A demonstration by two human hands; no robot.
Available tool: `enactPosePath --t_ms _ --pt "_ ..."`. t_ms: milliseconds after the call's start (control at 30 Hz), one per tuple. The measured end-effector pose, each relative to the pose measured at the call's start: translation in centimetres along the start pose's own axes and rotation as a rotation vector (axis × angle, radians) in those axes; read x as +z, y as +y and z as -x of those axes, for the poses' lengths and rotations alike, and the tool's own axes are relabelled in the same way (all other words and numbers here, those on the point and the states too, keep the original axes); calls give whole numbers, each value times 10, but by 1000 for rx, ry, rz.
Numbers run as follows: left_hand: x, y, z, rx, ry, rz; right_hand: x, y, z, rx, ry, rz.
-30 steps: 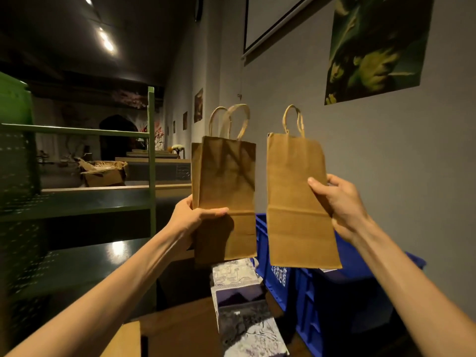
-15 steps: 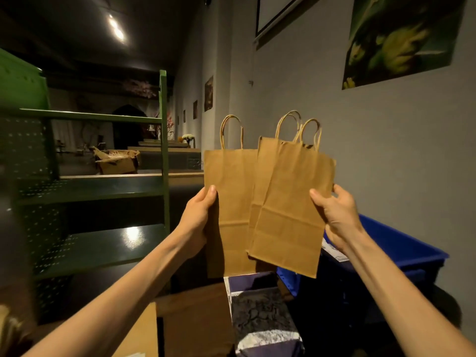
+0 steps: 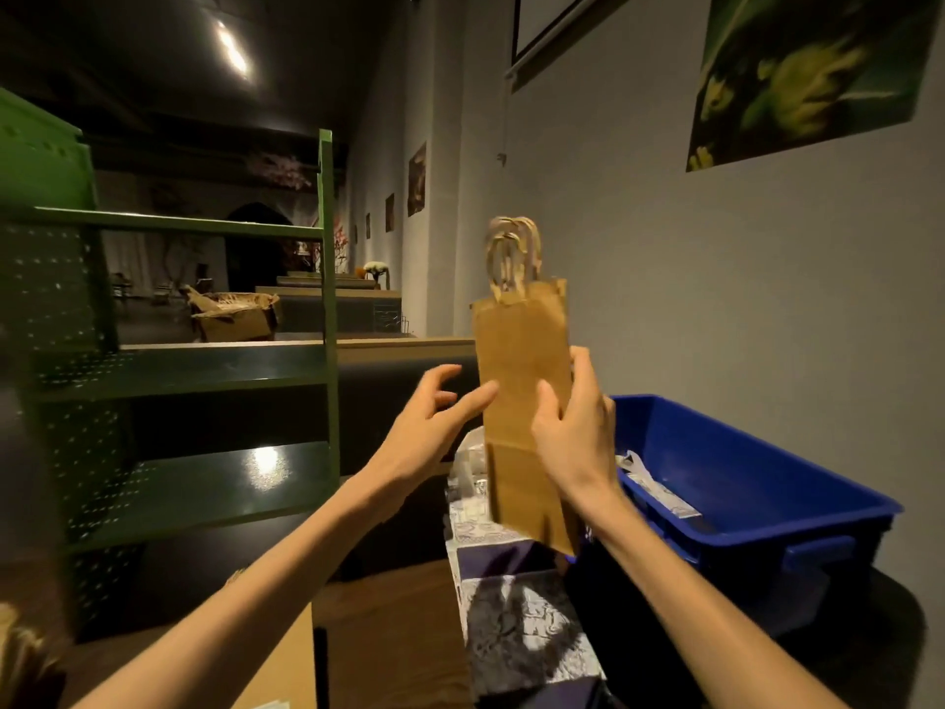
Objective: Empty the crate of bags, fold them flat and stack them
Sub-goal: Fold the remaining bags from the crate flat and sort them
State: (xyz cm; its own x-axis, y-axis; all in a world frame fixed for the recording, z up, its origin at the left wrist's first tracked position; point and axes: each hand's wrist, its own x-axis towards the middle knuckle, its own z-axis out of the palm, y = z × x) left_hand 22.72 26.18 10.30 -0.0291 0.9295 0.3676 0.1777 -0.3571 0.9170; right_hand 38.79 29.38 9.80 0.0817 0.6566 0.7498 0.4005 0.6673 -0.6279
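one bag stack (image 3: 521, 360) (right grip (image 3: 575, 432))

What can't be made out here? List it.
- Head view: how many brown paper bags the right hand grips; they overlap and their handles blur.
- Blue crate: its near wall and the right arm hide most of the inside.
- Left hand: blurred, contact with the bags unclear.

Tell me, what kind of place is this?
Probably a shop's or venue's storage corner: green metal shelving, a blue crate by the wall, and framed pictures down a long, dim hall.
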Motion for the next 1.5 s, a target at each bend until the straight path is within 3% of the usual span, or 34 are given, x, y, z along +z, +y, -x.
enactPosePath --t_ms 67,167,200,267,333,467,600,733,900,1033,1100,1200,1300,1367,1467,1500 --pt "9 4 4 41 -153 130 20 -8 17 -115 -141 -49" --pt "-4 3 1 158 94 179 34 -12 38 -223 -474 3" --pt "-17 0 2 156 169 175 33 -12 39 -231 -495 -23" --pt "-40 -8 7 120 227 138 32 -7 38 -153 -369 -75" --pt "-55 -18 17 110 209 110 38 1 35 55 -329 -92" --pt "-69 -52 41 49 74 72 73 24 57 354 -604 -268" --pt "-77 -117 73 -227 26 24 95 53 118 570 -687 -21" --pt "-73 -160 97 -375 11 92 106 72 162 508 -726 48" --pt "-89 -126 76 -270 82 88 109 48 122 433 -699 -41" --pt "-112 -89 65 -208 126 -11 112 16 96 409 -689 -203" --pt "-123 -82 73 -234 163 -93 115 1 95 480 -777 -262" --pt "-138 -92 102 -356 177 -235 129 -4 117 653 -936 -227" --pt "-156 -124 141 -573 99 -345 138 -3 156 689 -1075 -147" --pt "-159 -147 167 -700 89 -458 143 -1 184 571 -1170 -29" --pt "-157 -164 187 -667 94 -768 150 -2 211 320 -1163 286" --pt "-158 -164 186 -658 90 -833 152 -3 212 313 -1157 351"
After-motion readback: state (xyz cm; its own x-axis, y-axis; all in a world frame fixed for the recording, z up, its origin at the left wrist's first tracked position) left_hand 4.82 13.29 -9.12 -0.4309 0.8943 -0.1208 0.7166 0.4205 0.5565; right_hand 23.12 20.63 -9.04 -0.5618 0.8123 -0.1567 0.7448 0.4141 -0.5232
